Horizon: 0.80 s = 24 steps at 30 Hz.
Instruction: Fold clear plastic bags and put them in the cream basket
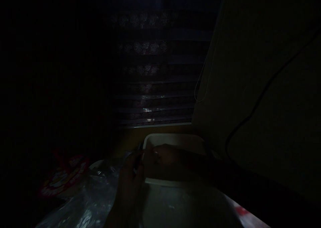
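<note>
The picture is very dark. A pale rectangular plastic tub (173,182) with rounded corners stands open in front of me. My left hand (130,174) grips the tub's left rim, thumb and fingers curled around the edge. Inside the tub, near its left wall, is my right hand (167,154), reaching in from the right. Its fingers look curled together, and a small light glint shows at their tips. What they hold, if anything, is too dark to name.
Crumpled clear plastic (95,194) lies left of the tub, beside a red patterned item (64,176). Behind hang window blinds (150,87) with a looped cord (200,99). A dark cable (263,94) runs down the right wall.
</note>
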{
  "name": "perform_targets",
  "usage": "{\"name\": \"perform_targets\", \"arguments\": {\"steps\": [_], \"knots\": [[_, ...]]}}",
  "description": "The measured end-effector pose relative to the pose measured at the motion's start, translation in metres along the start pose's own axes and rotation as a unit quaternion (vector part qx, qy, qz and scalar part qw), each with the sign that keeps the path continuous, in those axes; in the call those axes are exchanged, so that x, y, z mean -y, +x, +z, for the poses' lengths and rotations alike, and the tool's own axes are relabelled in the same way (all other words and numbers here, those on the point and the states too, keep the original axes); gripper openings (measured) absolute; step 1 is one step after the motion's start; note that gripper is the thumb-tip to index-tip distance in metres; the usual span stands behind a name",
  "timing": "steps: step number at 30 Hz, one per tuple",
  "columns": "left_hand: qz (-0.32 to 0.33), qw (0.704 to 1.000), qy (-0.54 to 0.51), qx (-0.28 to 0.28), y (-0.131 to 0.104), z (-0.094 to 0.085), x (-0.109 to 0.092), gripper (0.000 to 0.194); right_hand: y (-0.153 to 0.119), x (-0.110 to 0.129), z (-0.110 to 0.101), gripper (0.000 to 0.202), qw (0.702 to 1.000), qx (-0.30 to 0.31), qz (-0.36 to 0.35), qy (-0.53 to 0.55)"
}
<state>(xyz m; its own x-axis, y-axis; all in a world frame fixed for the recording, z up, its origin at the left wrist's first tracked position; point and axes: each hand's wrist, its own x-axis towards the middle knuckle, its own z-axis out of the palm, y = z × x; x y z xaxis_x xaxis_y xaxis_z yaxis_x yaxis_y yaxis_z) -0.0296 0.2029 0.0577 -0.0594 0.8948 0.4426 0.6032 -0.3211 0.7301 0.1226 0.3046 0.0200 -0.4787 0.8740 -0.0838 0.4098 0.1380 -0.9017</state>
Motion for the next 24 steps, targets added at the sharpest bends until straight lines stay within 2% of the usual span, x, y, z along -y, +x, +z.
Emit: {"name": "perform_targets", "arguments": {"steps": [4, 6, 9, 11, 14, 15, 17, 19, 24], "knots": [[0.018, 1.0, 0.015, -0.018, -0.001, -0.001, 0.0, 0.031, 0.0, 0.013, -0.011, 0.009, 0.991, 0.02, -0.07, -0.116], [0.025, 0.999, 0.016, -0.031, -0.002, -0.002, -0.002, 0.031, -0.004, 0.024, -0.016, 0.007, 0.982, 0.007, -0.096, -0.162], [0.03, 0.998, 0.011, -0.047, -0.003, -0.006, -0.012, 0.03, -0.019, 0.048, -0.021, 0.015, 0.97, -0.027, -0.125, -0.208], [0.034, 0.998, 0.001, -0.051, -0.006, -0.01, -0.021, 0.03, -0.038, 0.066, -0.023, 0.018, 0.959, -0.07, -0.152, -0.23], [0.041, 0.998, -0.007, -0.055, -0.018, -0.016, -0.033, 0.03, -0.079, 0.085, -0.017, 0.02, 0.922, -0.184, -0.205, -0.273], [0.044, 0.997, -0.005, -0.055, -0.025, -0.019, -0.034, 0.03, -0.094, 0.088, -0.013, 0.02, 0.91, -0.203, -0.218, -0.288], [0.051, 0.998, 0.009, -0.038, -0.041, -0.023, -0.032, 0.03, -0.122, 0.084, 0.0, 0.022, 0.9, -0.212, -0.231, -0.303], [0.054, 0.998, 0.028, -0.007, -0.06, -0.026, -0.024, 0.03, -0.143, 0.07, 0.016, 0.022, 0.899, -0.193, -0.246, -0.307], [0.027, 1.0, -0.003, -0.011, -0.1, -0.024, -0.002, 0.024, -0.161, 0.024, 0.053, 0.026, 0.895, -0.19, -0.204, -0.348]]}}
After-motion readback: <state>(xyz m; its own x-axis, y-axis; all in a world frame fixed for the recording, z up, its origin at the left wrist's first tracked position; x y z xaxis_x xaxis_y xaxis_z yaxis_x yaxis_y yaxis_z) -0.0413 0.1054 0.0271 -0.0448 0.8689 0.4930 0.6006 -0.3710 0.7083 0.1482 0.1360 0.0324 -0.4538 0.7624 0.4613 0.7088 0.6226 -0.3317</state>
